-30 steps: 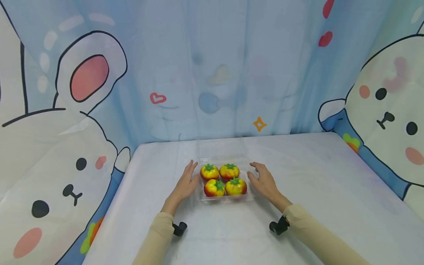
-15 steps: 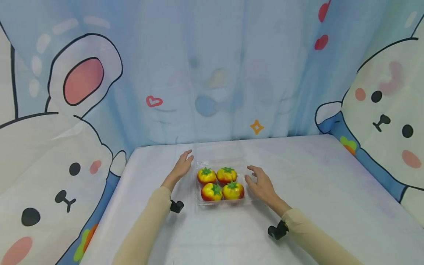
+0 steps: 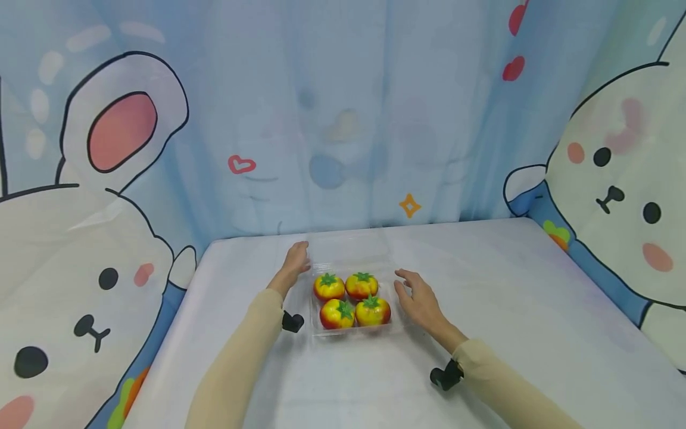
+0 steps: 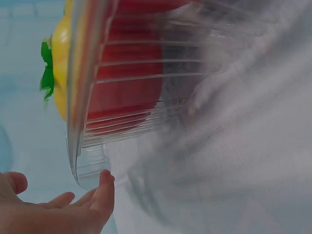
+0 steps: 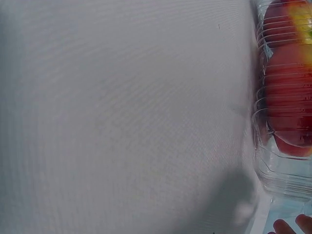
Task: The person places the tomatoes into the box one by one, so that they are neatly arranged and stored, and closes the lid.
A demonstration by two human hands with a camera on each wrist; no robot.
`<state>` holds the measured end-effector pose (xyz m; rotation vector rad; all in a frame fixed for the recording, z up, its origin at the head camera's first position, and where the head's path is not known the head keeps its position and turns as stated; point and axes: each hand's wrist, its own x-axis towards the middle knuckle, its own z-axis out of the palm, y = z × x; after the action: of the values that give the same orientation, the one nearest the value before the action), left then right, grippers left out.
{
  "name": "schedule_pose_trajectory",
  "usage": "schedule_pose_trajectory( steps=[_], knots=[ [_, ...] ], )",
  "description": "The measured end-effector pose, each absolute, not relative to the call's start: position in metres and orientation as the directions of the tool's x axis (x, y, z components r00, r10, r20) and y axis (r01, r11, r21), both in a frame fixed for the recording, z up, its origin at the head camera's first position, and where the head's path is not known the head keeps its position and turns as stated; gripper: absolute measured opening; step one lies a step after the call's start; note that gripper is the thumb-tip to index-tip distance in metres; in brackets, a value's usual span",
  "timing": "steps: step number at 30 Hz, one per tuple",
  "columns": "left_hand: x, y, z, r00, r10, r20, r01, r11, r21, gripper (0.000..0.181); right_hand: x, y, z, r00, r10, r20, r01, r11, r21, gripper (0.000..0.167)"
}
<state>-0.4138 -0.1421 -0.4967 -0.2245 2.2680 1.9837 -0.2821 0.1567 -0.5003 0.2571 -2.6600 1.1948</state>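
A clear plastic clamshell box [image 3: 351, 332] stands on the table, its transparent lid [image 3: 347, 245] folded back toward the curtain. Inside sit several yellow-and-red fruits [image 3: 336, 314] with green leafy tops, like tomatoes or persimmons. My left hand [image 3: 295, 262] is at the box's back left corner, beside the lid's hinge side. In the left wrist view its fingers [image 4: 103, 200] reach toward the clear plastic; whether they touch it is hard to tell. My right hand [image 3: 420, 300] hovers by the box's right side, fingers loosely bent and holding nothing.
A white cloth covers the table [image 3: 471, 280]. Behind it hangs a blue curtain [image 3: 343, 119] with printed hearts and bears. Each wrist carries a small black camera [image 3: 447, 375].
My left hand has moved away from the box's left side and back toward the lid. The right hand stays by the right side. The head view has shifted slightly.
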Motion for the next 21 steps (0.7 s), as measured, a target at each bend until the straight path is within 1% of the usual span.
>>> schedule_pose_trajectory(
  steps=[2, 4, 8, 9, 12, 15, 21],
  knots=[
    [-0.429, -0.150, -0.514, -0.982, -0.019, -0.187, -0.188, 0.072, 0.979, 0.061, -0.283, 0.156, -0.501, -0.964, -0.068, 0.255, -0.236, 0.659, -0.714, 0.042],
    [-0.438, -0.150, -0.520, -0.976, -0.026, -0.217, -0.218, 0.054, 0.974, 0.063, -0.284, 0.155, -0.501, -0.966, -0.064, 0.250, -0.229, 0.661, -0.715, 0.042],
    [-0.409, -0.143, -0.484, -0.971, -0.032, -0.236, -0.238, 0.045, 0.970, 0.060, -0.284, 0.154, -0.500, -0.962, -0.066, 0.266, -0.242, 0.658, -0.713, 0.042],
    [-0.398, -0.140, -0.471, -0.966, -0.037, -0.256, -0.257, 0.046, 0.965, 0.059, -0.284, 0.154, -0.500, -0.960, -0.066, 0.274, -0.248, 0.654, -0.715, 0.042],
    [-0.385, -0.140, -0.455, -0.967, -0.011, -0.253, -0.253, 0.038, 0.967, 0.059, -0.284, 0.153, -0.500, -0.952, -0.070, 0.298, -0.271, 0.646, -0.713, 0.042],
    [-0.380, -0.142, -0.448, -0.967, 0.002, -0.256, -0.256, 0.042, 0.966, 0.060, -0.285, 0.154, -0.500, -0.947, -0.070, 0.312, -0.283, 0.638, -0.716, 0.042],
    [-0.378, -0.144, -0.448, -0.968, 0.008, -0.250, -0.249, 0.041, 0.968, 0.059, -0.285, 0.154, -0.503, -0.951, -0.060, 0.304, -0.271, 0.636, -0.722, 0.041]
  ],
)
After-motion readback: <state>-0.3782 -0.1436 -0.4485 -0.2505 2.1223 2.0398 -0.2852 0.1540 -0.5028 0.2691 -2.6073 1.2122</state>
